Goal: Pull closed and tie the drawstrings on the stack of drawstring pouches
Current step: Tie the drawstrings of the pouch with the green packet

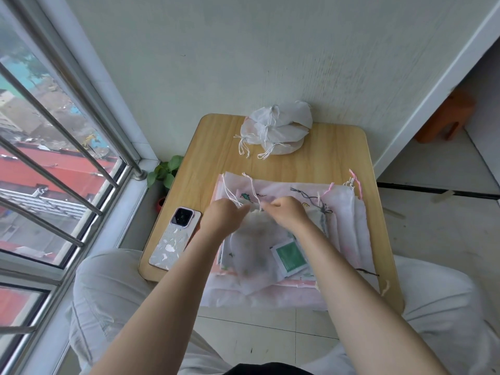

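Note:
A stack of flat white and pink drawstring pouches (349, 212) lies on the small wooden table (330, 161). On top lies a sheer white pouch (254, 253), its gathered mouth between my two hands. My left hand (224, 217) pinches its white drawstring (230, 193) on the left. On the right, my right hand (289, 212) pinches the other white cord at the mouth. Loose cord ends trail up from the hands across the stack. A pile of tied white pouches (276, 128) sits at the table's far edge.
A phone (176, 236) in a patterned case lies at the table's left front corner. A green sachet (289, 257) lies on the stack under my right forearm. A window with metal bars is on the left, a potted plant (165, 171) beside the table, an orange stool (446, 117) far right.

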A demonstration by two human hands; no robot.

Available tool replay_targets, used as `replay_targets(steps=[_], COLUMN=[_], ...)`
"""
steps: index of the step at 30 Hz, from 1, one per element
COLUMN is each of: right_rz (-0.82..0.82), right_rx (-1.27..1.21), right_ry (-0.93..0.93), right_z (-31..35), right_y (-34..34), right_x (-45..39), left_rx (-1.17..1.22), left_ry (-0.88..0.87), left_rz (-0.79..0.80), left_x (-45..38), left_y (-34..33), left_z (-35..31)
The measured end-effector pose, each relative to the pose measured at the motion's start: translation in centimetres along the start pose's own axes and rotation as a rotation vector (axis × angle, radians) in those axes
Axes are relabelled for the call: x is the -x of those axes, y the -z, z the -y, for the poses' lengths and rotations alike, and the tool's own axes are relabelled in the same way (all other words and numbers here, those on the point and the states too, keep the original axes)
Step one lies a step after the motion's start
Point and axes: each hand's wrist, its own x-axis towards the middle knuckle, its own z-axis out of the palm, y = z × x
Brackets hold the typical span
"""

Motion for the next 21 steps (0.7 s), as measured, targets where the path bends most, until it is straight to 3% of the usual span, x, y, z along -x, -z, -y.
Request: replay_targets(steps=[3, 8, 13, 15, 21], right_rz=[0.083, 0.219, 0.371, 0.348, 0.118], right_rx=[-0.018, -0.088, -0.154, -0.252, -0.454], right_ry=[0.017, -0.025, -0.03, -0.032, -0.018], right_z=[0.0, 0.3, 0.3, 0.3, 0.9], right_y=[-0.2, 0.6, 0.9, 0.8, 0.6], right_x=[0.2, 0.8, 1.6, 1.7, 1.0], left_rx=[0.048, 0.324, 0.971, 1.16, 1.116], left_ry=[-0.049, 0.03, 0.161, 0.18, 0.147], left_rz=[0.029, 0.011, 0.029, 0.109, 0.136], left_x=[0.3, 0.2, 0.3, 0.4, 0.7], left_y=[-1.0, -1.3, -1.2, -1.3, -1.3], left_z=[-0.6, -0.9, -0.7, -0.6, -0.4])
